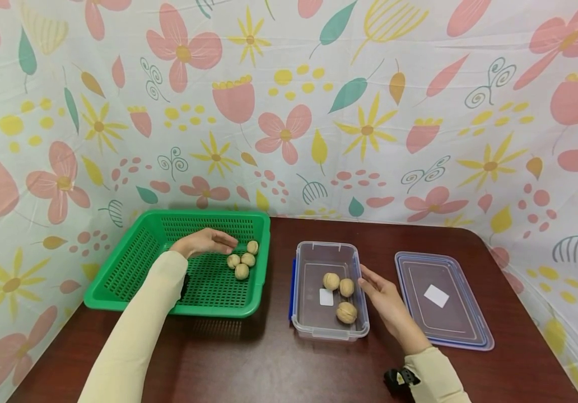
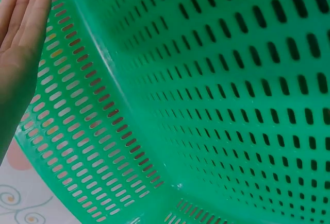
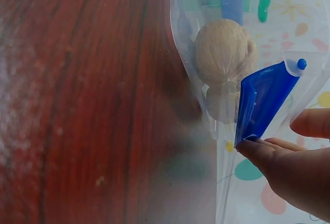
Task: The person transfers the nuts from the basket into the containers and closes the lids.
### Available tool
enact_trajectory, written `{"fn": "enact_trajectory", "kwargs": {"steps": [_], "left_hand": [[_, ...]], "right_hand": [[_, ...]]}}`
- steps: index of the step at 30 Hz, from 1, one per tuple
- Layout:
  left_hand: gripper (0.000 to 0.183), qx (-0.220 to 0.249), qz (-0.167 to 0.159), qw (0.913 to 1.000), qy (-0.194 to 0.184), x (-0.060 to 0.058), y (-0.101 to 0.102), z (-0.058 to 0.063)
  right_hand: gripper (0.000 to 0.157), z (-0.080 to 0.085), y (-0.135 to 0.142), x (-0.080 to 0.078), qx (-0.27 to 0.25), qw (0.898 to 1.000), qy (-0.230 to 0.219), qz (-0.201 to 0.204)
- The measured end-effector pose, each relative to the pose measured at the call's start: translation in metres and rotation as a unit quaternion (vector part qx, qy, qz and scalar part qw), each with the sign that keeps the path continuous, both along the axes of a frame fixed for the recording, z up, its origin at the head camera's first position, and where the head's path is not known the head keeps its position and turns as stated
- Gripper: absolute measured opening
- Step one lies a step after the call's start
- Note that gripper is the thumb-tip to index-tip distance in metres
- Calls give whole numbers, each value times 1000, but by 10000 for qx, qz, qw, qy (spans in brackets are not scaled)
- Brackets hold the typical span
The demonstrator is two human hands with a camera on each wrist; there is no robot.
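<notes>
My left hand [image 1: 207, 243] is over the green basket [image 1: 264, 280], its fingers [image 2: 32, 13] extended and nothing seen in its grasp. Several walnuts [image 1: 241, 271] lie just beyond its fingertips, at the basket's right side. To the right, a clear plastic box [image 1: 309, 319] holds three walnuts [image 1: 346, 313]. My right hand [image 1: 388, 305] is at the box's right side. In the right wrist view its fingertips touch the hanging blue latch flap [image 3: 268, 98], the thumb held apart. Through the box wall a walnut [image 3: 224, 49] shows.
A clear lid [image 1: 462, 316] with a blue edge lies on the dark wooden table [image 1: 228, 358], right of the box. Another blue flap [image 1: 292, 291] hangs on the box's left side. Flower-patterned cloth [image 1: 289, 112] rises behind the table and at both sides.
</notes>
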State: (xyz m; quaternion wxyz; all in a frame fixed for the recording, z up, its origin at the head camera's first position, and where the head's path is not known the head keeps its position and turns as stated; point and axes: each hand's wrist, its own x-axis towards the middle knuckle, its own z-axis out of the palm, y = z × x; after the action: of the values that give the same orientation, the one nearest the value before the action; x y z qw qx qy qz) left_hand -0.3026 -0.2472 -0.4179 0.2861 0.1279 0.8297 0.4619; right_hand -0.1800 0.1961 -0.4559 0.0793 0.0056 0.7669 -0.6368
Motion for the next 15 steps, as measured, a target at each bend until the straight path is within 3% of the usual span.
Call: {"fn": "enact_trajectory", "kwargs": {"steps": [4,15], "left_hand": [[44,-271,66,9996,-32,2,3,-1],[47,-873,-250,9959,-1,2,9,-5]], "right_hand": [[50,-1,0,0,-31,10000,-2,3],[49,0,0,0,-28,10000,2,15]]}}
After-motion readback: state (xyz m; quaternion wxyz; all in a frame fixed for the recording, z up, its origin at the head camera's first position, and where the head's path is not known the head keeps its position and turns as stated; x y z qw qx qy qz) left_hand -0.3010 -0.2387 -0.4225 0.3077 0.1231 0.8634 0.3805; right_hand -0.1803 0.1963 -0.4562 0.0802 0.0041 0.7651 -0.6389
